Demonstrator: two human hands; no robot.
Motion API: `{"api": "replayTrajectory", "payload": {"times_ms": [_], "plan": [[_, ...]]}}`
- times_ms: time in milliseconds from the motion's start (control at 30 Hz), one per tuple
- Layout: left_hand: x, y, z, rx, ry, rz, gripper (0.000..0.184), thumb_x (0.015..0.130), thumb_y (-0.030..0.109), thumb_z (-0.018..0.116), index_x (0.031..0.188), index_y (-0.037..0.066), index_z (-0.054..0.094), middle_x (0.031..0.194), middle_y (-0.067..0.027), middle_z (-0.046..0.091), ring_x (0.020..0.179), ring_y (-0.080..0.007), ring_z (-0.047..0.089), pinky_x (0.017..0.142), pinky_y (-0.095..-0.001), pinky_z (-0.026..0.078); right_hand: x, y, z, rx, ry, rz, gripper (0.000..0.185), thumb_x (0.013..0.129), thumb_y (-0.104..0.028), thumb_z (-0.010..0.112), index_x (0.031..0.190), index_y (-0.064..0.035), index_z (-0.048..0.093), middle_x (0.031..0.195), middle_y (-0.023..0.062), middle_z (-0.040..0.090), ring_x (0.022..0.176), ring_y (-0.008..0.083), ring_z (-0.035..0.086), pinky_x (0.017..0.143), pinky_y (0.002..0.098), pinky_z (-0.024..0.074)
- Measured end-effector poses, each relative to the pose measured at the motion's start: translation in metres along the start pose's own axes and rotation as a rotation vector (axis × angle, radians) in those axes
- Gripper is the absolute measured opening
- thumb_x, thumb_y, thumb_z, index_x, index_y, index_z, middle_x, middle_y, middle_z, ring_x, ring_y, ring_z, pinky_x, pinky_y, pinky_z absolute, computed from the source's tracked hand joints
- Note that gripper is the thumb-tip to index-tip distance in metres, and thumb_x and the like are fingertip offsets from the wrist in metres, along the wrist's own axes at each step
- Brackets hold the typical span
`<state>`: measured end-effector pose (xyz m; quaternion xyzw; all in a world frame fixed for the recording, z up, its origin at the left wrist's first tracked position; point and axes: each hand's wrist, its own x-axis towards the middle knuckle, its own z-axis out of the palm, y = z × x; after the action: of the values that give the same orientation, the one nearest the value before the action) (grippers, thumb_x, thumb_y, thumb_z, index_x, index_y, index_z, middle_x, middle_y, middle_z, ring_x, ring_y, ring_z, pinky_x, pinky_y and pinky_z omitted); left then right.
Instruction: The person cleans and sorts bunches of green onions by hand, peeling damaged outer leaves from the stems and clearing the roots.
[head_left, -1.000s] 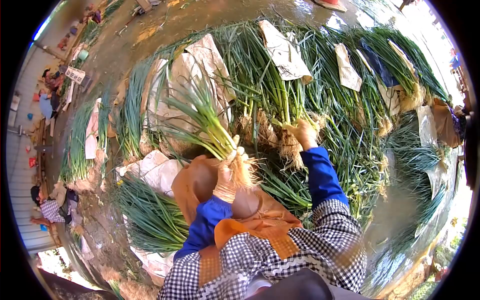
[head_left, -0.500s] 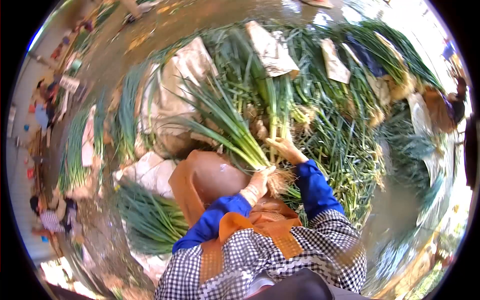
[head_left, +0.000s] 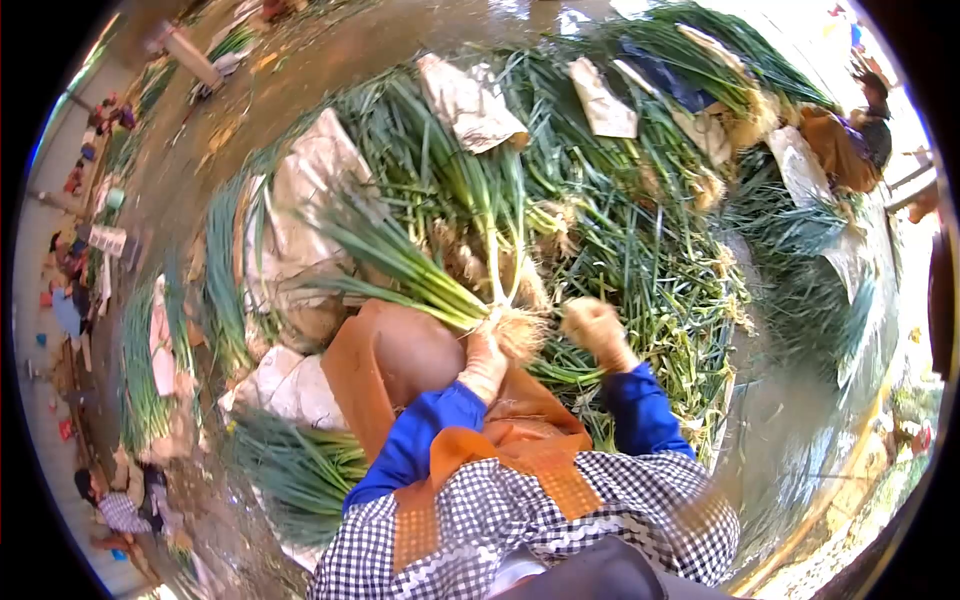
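My left hand is closed around a bunch of green onions just above the roots. The pale roots stick out to the right of this hand, and the long leaves fan up and to the left. My right hand is apart from the bunch, to the right of the roots, over the pile of loose leaves. Its fingers look curled and slightly blurred; whatever they hold, if anything, is hidden. White-stemmed green onions stand just beyond the bunch.
Pale sacks lie over heaped green onions ahead. Another heap of green onions lies by my left side. Across the wet floor, a person sits at the far right; another person is at the left.
My right hand has moved away from the stems to the right and its fingers have curled. The view has swung, so the surroundings appear shifted left. My left hand keeps its hold.
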<state>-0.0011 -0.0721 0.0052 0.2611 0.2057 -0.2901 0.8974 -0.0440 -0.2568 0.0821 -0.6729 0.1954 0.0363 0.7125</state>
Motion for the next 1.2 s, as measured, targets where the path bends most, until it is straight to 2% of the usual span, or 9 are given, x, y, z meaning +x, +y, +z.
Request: {"api": "replayTrajectory", "payload": {"times_ms": [167,233,700,900,1033,1067,1100,1133,1200], "plan": [[-0.003,-0.021,-0.01,-0.005,0.13,0.148,0.016,0.082,0.004,0.056,0.097,0.001,0.059,0.086,-0.0082,0.062,0.078,-0.019,0.06,0.074,-0.0304,0.05,0.101,0.062,0.005,-0.469,-0.099,-0.449,0.029,0.085,-0.032,0.056,0.088,-0.0045,0.062,0.063,0.0054,0.056,0.055,0.0123,0.051,0.052,0.027,0.0415],[-0.006,-0.02,-0.026,0.058,0.121,0.181,0.016,0.082,0.004,0.057,0.098,0.002,0.058,0.087,-0.0073,0.061,0.079,-0.0185,0.059,0.074,-0.0301,0.05,0.108,0.026,0.05,-0.153,-0.215,0.027,0.033,0.084,-0.035,0.058,0.094,-0.0039,0.062,0.065,0.0038,0.058,0.056,0.0118,0.051,0.053,0.0246,0.0412],[0.007,-0.024,-0.035,0.166,0.159,0.243,0.016,0.077,-0.001,0.06,0.092,0.006,0.06,0.087,-0.0019,0.059,0.083,-0.0127,0.054,0.076,-0.0255,0.044,0.103,0.064,0.091,0.45,0.231,0.034,0.041,0.091,-0.044,0.044,0.08,-0.0057,0.053,0.056,0.0,0.047,0.047,0.0136,0.046,0.045,0.029,0.0455],[0.019,-0.035,-0.019,0.024,0.106,0.103,0.015,0.079,0.001,0.06,0.093,0.006,0.059,0.084,-0.0014,0.057,0.078,-0.014,0.055,0.072,-0.0278,0.047,0.071,0.054,0.05,0.675,-0.057,-0.063,0.035,0.092,-0.038,0.041,0.091,-0.0046,0.053,0.07,0.0021,0.052,0.058,0.0124,0.053,0.05,0.0208,0.0407],[0.021,-0.043,-0.021,0.0,0.098,0.103,0.017,0.079,0.009,0.061,0.095,0.002,0.059,0.089,-0.0034,0.059,0.081,-0.0145,0.052,0.078,-0.0273,0.042,0.091,0.084,0.046,-0.41,-0.044,-0.15,0.032,0.086,-0.035,0.051,0.083,-0.0049,0.06,0.069,0.0085,0.064,0.064,0.0204,0.062,0.053,0.0348,0.0489],[0.017,-0.034,-0.016,-0.079,0.051,0.081,0.016,0.08,0.009,0.06,0.095,0.002,0.06,0.088,-0.0045,0.06,0.079,-0.016,0.055,0.077,-0.0284,0.044,0.085,0.081,0.037,-1.368,-0.038,-0.364,0.018,0.085,-0.02,0.052,0.081,-0.0046,0.059,0.081,0.0086,0.062,0.069,0.0258,0.061,0.059,0.0296,0.05],[0.013,-0.023,-0.006,-0.16,0.0,0.058,0.015,0.081,0.01,0.06,0.095,0.003,0.06,0.088,-0.0057,0.062,0.077,-0.0176,0.057,0.075,-0.0295,0.046,0.06,0.057,0.041,-1.352,-0.026,-0.164,0.017,0.081,-0.022,0.054,0.076,-0.0073,0.059,0.082,0.0114,0.062,0.075,0.0313,0.06,0.062,0.0351,0.049],[0.014,-0.016,0.002,-0.25,0.017,0.066,0.015,0.082,0.01,0.058,0.095,0.002,0.06,0.087,-0.0071,0.063,0.074,-0.0198,0.06,0.072,-0.0323,0.05,0.053,0.118,-0.003,-1.112,0.046,-0.841,0.023,0.081,-0.03,0.053,0.077,-0.0081,0.059,0.079,0.0125,0.061,0.073,0.0331,0.059,0.063,0.0408,0.0483],[0.01,-0.006,0.006,-0.243,0.032,0.092,0.017,0.083,0.008,0.056,0.097,0.001,0.06,0.089,-0.0084,0.063,0.077,-0.0207,0.061,0.074,-0.0336,0.051,0.017,0.067,-0.023,-1.471,-0.201,0.363,0.033,0.087,-0.034,0.046,0.102,-0.0092,0.063,0.088,0.0126,0.064,0.075,0.0295,0.063,0.066,0.0398,0.0499]]}}
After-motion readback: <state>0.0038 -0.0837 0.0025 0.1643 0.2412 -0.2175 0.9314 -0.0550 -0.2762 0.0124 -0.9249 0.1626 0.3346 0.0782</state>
